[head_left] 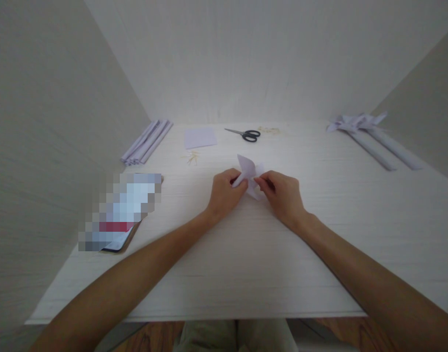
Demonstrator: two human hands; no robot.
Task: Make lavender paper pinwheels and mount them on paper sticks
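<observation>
Both my hands meet at the middle of the white table (216,274) on a small folded piece of pale lilac paper (249,168). My left hand (226,190) pinches its left side with fingers closed. My right hand (282,195) pinches its right side, thumb and fingers pressed on the fold. A pointed flap of the paper sticks up above the fingers; the lower part is hidden between the hands.
Black-handled scissors (246,134) and a flat lilac square sheet (200,138) lie at the back. Rolled paper tubes (146,142) lie back left; finished paper pieces on tubes (370,134) back right. Small yellowish bits (192,157) and a blurred card (121,212) lie left. Walls enclose three sides.
</observation>
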